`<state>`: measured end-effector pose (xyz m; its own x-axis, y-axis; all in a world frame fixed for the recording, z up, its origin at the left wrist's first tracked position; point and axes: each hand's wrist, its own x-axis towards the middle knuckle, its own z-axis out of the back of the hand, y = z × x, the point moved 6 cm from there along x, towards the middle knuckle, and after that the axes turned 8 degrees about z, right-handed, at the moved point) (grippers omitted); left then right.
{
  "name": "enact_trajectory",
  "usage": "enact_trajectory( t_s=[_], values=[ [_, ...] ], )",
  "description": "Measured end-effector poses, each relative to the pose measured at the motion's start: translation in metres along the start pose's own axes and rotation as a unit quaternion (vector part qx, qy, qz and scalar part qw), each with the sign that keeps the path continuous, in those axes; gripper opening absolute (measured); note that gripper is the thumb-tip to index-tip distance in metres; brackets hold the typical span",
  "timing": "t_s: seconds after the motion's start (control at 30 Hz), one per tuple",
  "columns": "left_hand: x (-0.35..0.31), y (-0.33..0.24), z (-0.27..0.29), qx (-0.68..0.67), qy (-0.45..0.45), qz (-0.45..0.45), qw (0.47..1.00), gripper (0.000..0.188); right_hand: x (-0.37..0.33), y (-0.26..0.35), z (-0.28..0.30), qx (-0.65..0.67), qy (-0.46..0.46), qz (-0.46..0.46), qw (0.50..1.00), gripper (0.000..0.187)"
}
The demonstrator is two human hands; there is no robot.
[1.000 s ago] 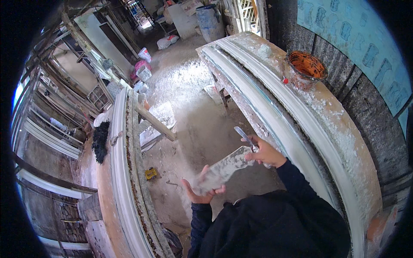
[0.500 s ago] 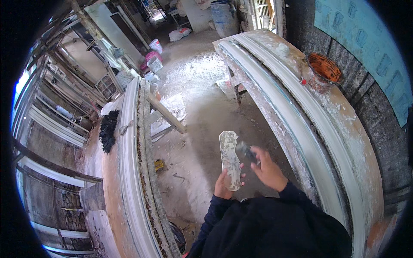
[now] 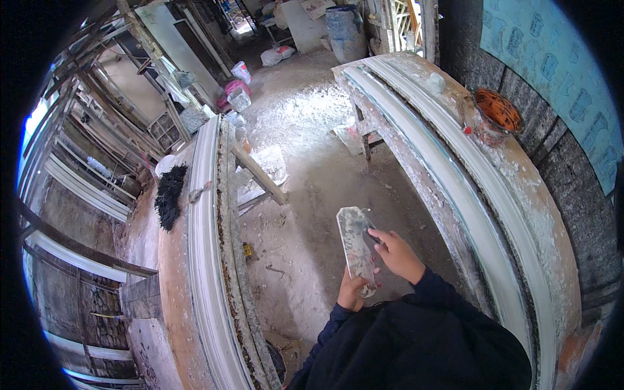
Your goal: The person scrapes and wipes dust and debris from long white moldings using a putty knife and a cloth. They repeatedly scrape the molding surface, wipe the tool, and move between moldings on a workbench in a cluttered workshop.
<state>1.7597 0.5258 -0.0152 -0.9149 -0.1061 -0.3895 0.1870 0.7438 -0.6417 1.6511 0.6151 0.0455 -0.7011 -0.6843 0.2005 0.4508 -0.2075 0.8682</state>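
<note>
A long, flat plate [image 3: 351, 244] with angled corners, pale and blotched with grey-white residue, is held up in front of me above the floor. My left hand [image 3: 351, 292] is closed around its lower end, thumb on the face. My right hand [image 3: 401, 260] grips a small dark flat tool [image 3: 374, 238], perhaps a scraper, with the index finger stretched along it. The tool lies against the plate's right side. Its far end is hard to make out.
Benches flank me, bearing long white mouldings [image 3: 207, 169] on the left and further white mouldings [image 3: 429, 153] on the right. An orange-lined bucket [image 3: 498, 110] stands on the right bench. A black shaggy bundle [image 3: 171, 197] lies at left. A blue barrel [image 3: 344, 36] stands far back.
My right hand has brought the dark tool from beside the plate onto its face. The plate has tilted and shifted slightly right and down. The view has moved a little.
</note>
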Motion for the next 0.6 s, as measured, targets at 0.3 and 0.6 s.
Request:
enact_trajectory(
  t_s=[0.3,0.6],
  values=[
    [0.002,-0.009,0.029,0.030,-0.022,-0.050,0.998,0.078,-0.036,0.011,-0.035,-0.006,0.037,0.016,0.999,0.037],
    [-0.012,-0.002,0.012,0.017,-0.009,0.004,1.000,0.079,0.019,-0.015,-0.023,-0.089,-0.021,0.085,0.992,0.038]
  ],
)
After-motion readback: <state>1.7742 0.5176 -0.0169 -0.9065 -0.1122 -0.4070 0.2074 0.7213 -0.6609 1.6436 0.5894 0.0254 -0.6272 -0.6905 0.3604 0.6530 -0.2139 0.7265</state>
